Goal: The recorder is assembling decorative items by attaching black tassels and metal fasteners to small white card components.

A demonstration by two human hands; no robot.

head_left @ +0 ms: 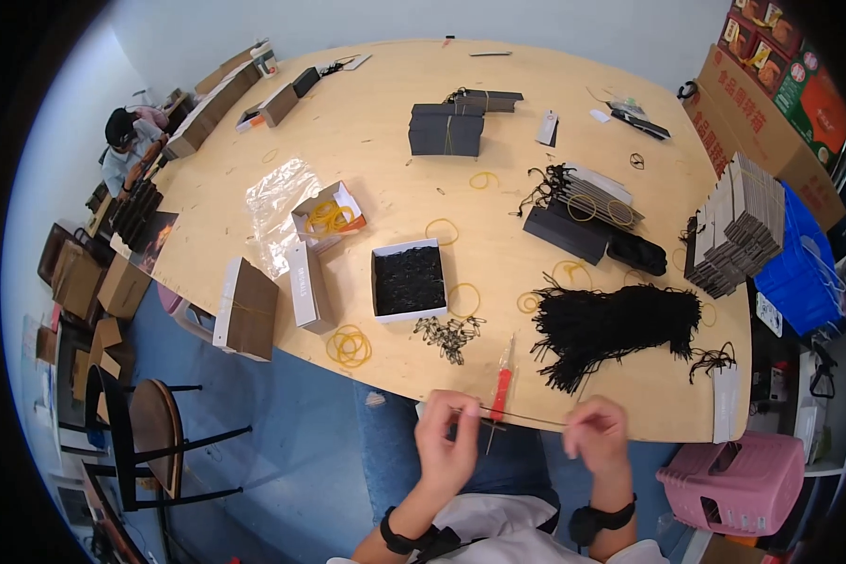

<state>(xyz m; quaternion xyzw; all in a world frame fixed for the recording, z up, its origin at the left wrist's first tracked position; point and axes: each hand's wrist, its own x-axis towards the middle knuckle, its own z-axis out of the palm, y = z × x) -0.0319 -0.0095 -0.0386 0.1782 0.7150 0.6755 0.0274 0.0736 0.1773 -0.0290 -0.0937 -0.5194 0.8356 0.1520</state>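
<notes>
Cord (533,418), thin and dark, is stretched between separated hands by the tabletop (348,122) edge at six o'clock; pinched by the left hand (446,442), its long axis is pointed toward three o'clock, where the right hand (600,437) is set, grip unclear.

Passage between white tray (414,316) and black cord bundle (620,324), red-handled tool (502,387) at its near end

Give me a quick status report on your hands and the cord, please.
Left hand and right hand pinching a thin dark cord between them. Red-handled tool at the table's near edge, partly behind the cord in view.
</notes>
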